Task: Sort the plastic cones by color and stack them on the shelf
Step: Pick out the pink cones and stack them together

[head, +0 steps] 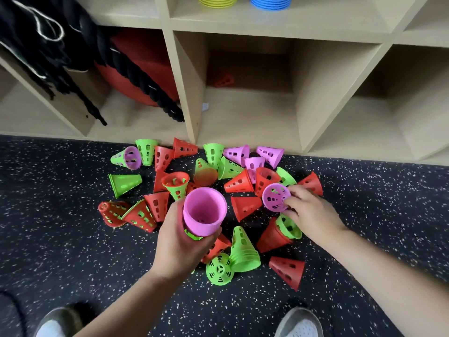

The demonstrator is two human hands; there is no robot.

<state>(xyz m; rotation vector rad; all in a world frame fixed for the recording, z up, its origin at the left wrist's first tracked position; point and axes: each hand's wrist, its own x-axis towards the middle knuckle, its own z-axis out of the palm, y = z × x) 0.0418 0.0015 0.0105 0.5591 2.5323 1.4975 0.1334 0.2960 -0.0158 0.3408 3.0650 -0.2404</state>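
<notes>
On the speckled floor (73, 215), against the bottom front edge of the shelf (184, 93), a loose pile of cones (239, 183) in red, green and pink is scattered, most tipped on their sides, some nested. A pink cone stack (205, 211) is held mouth-up over the near side of the pile, wrapped by the curled fingers of the left hand (179, 244); a bit of green plastic shows under it. A single pink cone (275, 197) at the pile's right side is pinched at its rim by the right hand (313, 212). One red cone (224, 80) is seen at the back of the middle cubby. Yellow discs (217, 1) and blue discs (271, 2) are stacked one level up.
</notes>
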